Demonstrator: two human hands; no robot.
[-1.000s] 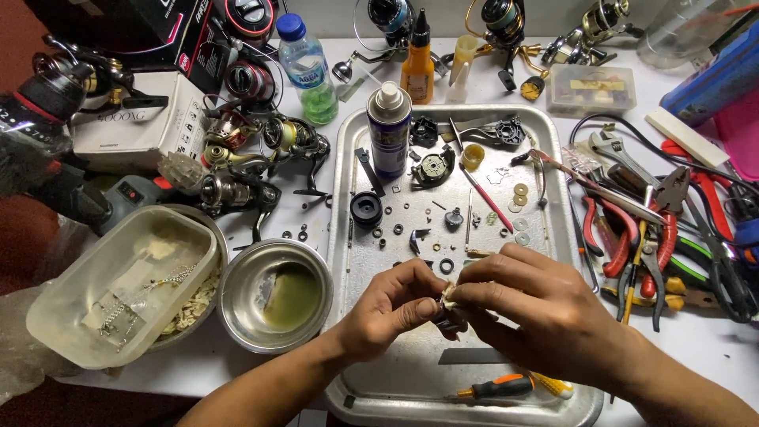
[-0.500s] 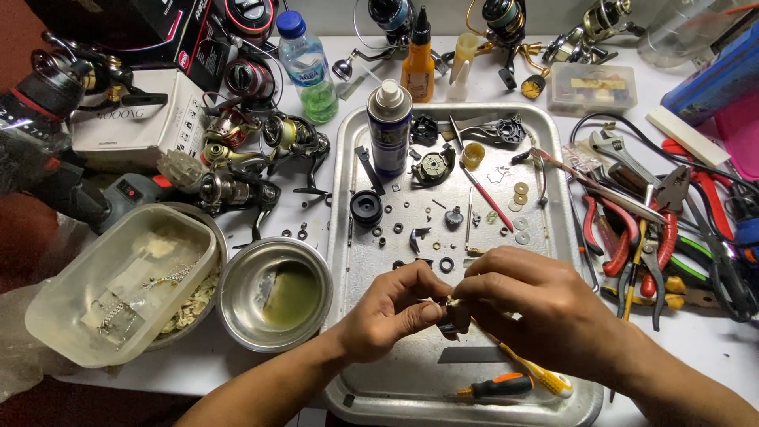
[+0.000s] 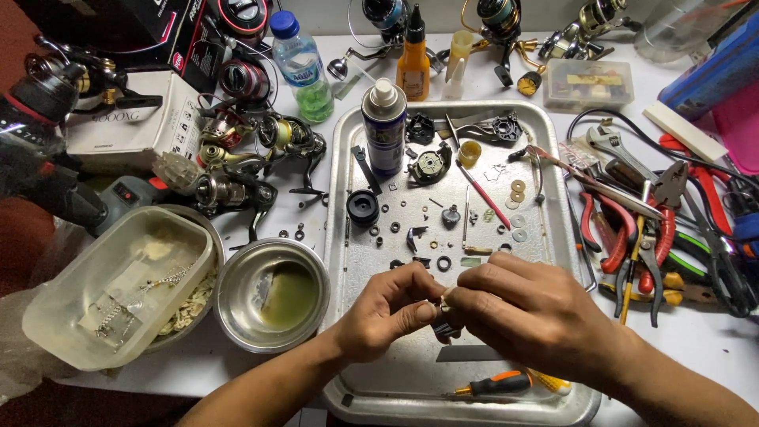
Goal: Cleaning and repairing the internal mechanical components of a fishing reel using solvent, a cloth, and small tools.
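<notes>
Both hands met over the near part of the metal tray [image 3: 553,134]. Left hand [image 3: 387,312] and right hand [image 3: 526,308] pinched a small metal part [image 3: 444,304] between narrowed fingertips, mostly hidden. An orange-handled screwdriver [image 3: 494,385] lay nearer; a steel bowl [image 3: 273,296] stood left.
</notes>
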